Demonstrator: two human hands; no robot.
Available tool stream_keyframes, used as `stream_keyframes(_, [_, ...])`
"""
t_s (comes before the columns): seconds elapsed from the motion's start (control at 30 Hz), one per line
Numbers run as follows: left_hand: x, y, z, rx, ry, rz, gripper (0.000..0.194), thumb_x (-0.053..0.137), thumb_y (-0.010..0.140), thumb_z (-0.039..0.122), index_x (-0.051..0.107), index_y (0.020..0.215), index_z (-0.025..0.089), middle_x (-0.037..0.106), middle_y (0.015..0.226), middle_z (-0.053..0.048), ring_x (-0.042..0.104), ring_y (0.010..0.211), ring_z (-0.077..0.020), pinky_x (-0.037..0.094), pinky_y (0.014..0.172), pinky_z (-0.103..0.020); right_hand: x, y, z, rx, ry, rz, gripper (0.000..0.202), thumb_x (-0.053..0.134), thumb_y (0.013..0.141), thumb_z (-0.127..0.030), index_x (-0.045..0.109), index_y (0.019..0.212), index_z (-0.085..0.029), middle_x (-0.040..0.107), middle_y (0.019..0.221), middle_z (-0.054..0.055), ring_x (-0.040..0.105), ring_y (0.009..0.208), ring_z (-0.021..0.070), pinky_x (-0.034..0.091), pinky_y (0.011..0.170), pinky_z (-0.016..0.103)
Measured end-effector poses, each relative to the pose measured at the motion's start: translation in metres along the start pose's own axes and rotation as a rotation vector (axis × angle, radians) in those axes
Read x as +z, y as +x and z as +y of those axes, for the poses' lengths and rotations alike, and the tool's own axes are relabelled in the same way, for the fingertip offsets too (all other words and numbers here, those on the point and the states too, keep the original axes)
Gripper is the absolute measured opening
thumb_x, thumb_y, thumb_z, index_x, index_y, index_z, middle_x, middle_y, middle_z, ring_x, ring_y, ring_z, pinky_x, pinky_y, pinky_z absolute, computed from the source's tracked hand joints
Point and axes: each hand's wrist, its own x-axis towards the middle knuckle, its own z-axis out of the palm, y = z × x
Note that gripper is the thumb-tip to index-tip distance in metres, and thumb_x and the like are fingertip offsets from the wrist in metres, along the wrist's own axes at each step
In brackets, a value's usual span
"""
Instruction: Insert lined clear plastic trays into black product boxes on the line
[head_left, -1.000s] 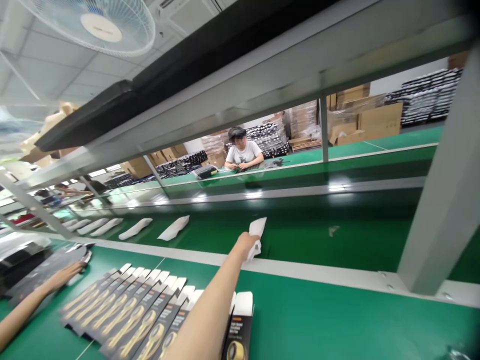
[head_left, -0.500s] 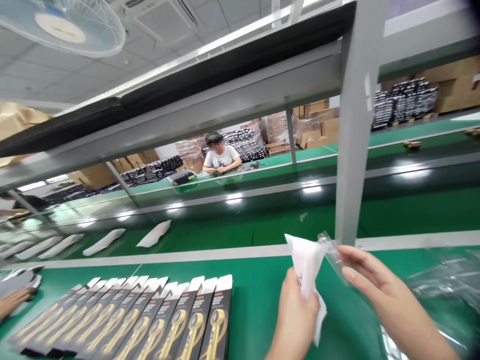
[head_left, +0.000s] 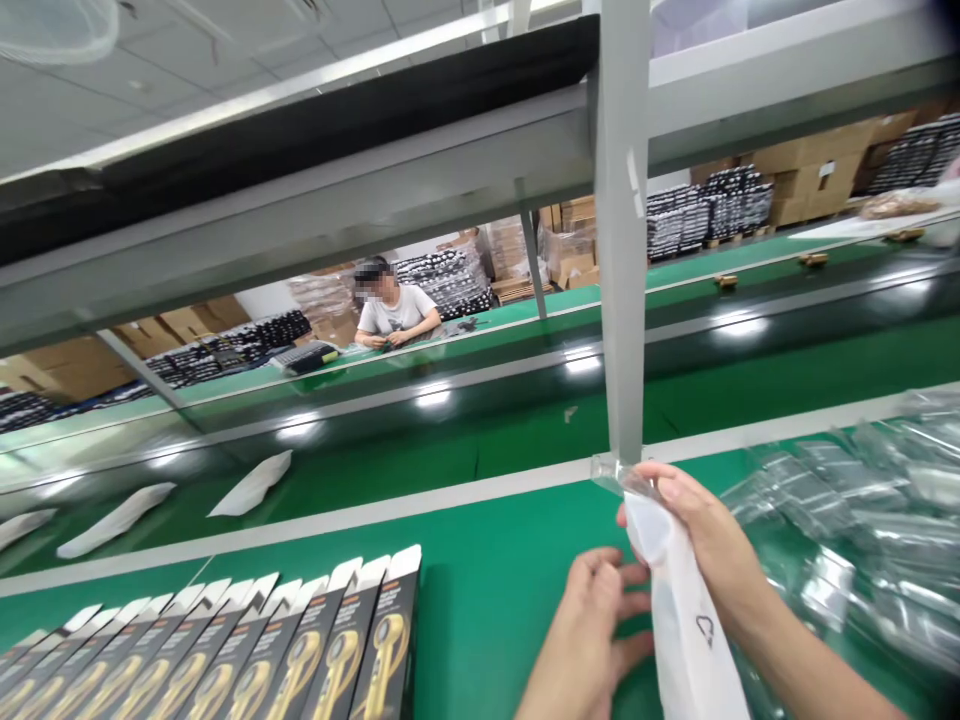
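White pouch [head_left: 686, 620] now slid into a clear bag [head_left: 616, 474] above the worktop's near edge, pinched at the top by the right hand [head_left: 701, 540], left hand [head_left: 600, 625] let go and loosely spread beside it, so bagging looks nearly complete.

On the near table [head_left: 487, 590], a row of flat boxes [head_left: 247, 650] lies at the left, a heap of clear bags [head_left: 862, 520] at the right, and between them the left hand [head_left: 592, 620] sits just left of the right hand [head_left: 697, 530], which grips a long white pouch [head_left: 686, 620] hanging down. Behind the table runs a conveyor belt [head_left: 420, 460] carrying white pieces [head_left: 251, 485] at the left, with an upright post [head_left: 622, 250] standing at the table's far edge above the hands. Farther back, beyond a second bench, a seated person [head_left: 394, 312] works in front of stacked cartons [head_left: 810, 180].
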Motion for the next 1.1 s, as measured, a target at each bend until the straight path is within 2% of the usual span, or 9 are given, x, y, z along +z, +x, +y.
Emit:
stream_keyframes(0.07, [0.003, 0.002, -0.001, -0.063, -0.113, -0.118, 0.078, 0.049, 0.071, 0.073, 0.034, 0.127, 0.021, 0.066, 0.101, -0.013, 0.066, 0.080, -0.0247, 0.051, 0.065, -0.036, 0.005, 0.000, 0.003, 0.033, 0.042, -0.049, 0.044, 0.055, 0.079, -0.057, 0.056, 0.103, -0.020, 0.068, 0.080, 0.007, 0.062, 0.053, 0.0200, 0.049, 0.045, 0.030])
stream_keyframes(0.17, [0.007, 0.003, -0.008, -0.146, -0.033, -0.210, 0.079, 0.063, 0.065, 0.065, 0.044, 0.121, 0.013, 0.061, 0.055, -0.002, 0.053, 0.040, -0.0147, 0.039, 0.042, -0.023, 0.006, 0.005, 0.014, 0.058, 0.041, -0.082, 0.041, 0.056, 0.080, -0.053, 0.055, 0.106, -0.021, 0.068, 0.091, 0.007, 0.065, 0.062, 0.0210, 0.052, 0.053, 0.031])
stream_keyframes(0.3, [-0.007, 0.006, -0.015, -0.242, 0.062, 0.013, 0.058, 0.067, 0.057, 0.059, 0.054, 0.088, 0.012, 0.051, 0.052, 0.002, 0.039, 0.032, -0.0085, 0.023, 0.033, -0.021, -0.014, 0.015, 0.020, -0.022, -0.093, 0.004, 0.047, 0.066, 0.076, -0.054, 0.056, 0.112, -0.025, 0.059, 0.121, 0.006, 0.057, 0.110, 0.0262, 0.043, 0.098, 0.040])
stream_keyframes(0.43, [-0.025, 0.013, -0.009, -0.057, -0.105, 0.283, 0.050, 0.061, 0.065, 0.025, 0.041, 0.111, 0.019, 0.055, 0.073, 0.003, 0.055, 0.060, -0.0103, 0.043, 0.055, -0.021, -0.029, 0.008, 0.022, -0.049, -0.320, 0.117, 0.053, 0.066, 0.071, -0.061, 0.058, 0.114, -0.031, 0.055, 0.128, 0.004, 0.047, 0.121, 0.0292, 0.031, 0.108, 0.049])
stream_keyframes(0.57, [-0.025, 0.022, -0.007, 0.134, -0.137, 0.262, 0.083, 0.058, 0.063, 0.007, 0.018, 0.133, 0.023, 0.051, 0.127, -0.007, 0.052, 0.115, -0.0192, 0.041, 0.095, -0.027, -0.011, -0.014, 0.041, -0.061, -0.480, -0.005, 0.050, 0.057, 0.079, -0.060, 0.055, 0.121, -0.033, 0.054, 0.128, 0.003, 0.053, 0.115, 0.0248, 0.045, 0.100, 0.038])
stream_keyframes(0.7, [-0.019, 0.027, -0.019, 0.209, -0.072, 0.265, 0.080, 0.065, 0.074, 0.031, 0.016, 0.136, 0.019, 0.052, 0.125, -0.014, 0.052, 0.116, -0.0253, 0.042, 0.097, -0.032, 0.013, -0.030, 0.058, -0.218, -0.699, -0.186, 0.035, 0.046, 0.090, -0.049, 0.054, 0.122, -0.038, 0.053, 0.124, 0.000, 0.056, 0.111, 0.0179, 0.052, 0.087, 0.023])
stream_keyframes(0.8, [-0.017, 0.026, -0.029, 0.189, -0.072, 0.297, 0.092, 0.068, 0.071, 0.039, 0.010, 0.139, 0.019, 0.049, 0.128, -0.016, 0.052, 0.117, -0.0281, 0.044, 0.097, -0.033, 0.018, -0.033, 0.061, -0.261, -0.768, -0.198, 0.034, 0.046, 0.091, -0.047, 0.053, 0.123, -0.040, 0.053, 0.120, 0.000, 0.059, 0.106, 0.0155, 0.053, 0.080, 0.017])
stream_keyframes(0.97, [-0.019, 0.024, -0.033, 0.115, -0.053, 0.375, 0.108, 0.078, 0.059, 0.034, 0.009, 0.141, 0.021, 0.051, 0.129, -0.015, 0.051, 0.119, -0.0302, 0.044, 0.099, -0.033, 0.018, -0.033, 0.058, -0.341, -0.833, -0.188, 0.030, 0.048, 0.091, -0.043, 0.054, 0.120, -0.036, 0.057, 0.110, 0.000, 0.062, 0.095, 0.0126, 0.054, 0.071, 0.013])
stream_keyframes(1.1, [-0.028, 0.015, -0.031, 0.130, -0.284, 0.215, 0.106, 0.077, 0.049, 0.022, 0.021, 0.139, 0.022, 0.055, 0.126, -0.013, 0.051, 0.120, -0.0314, 0.044, 0.098, -0.036, 0.017, -0.033, 0.062, -0.504, -0.953, -0.216, 0.028, 0.049, 0.092, -0.038, 0.054, 0.119, -0.033, 0.061, 0.103, -0.001, 0.063, 0.091, 0.0118, 0.055, 0.073, 0.015])
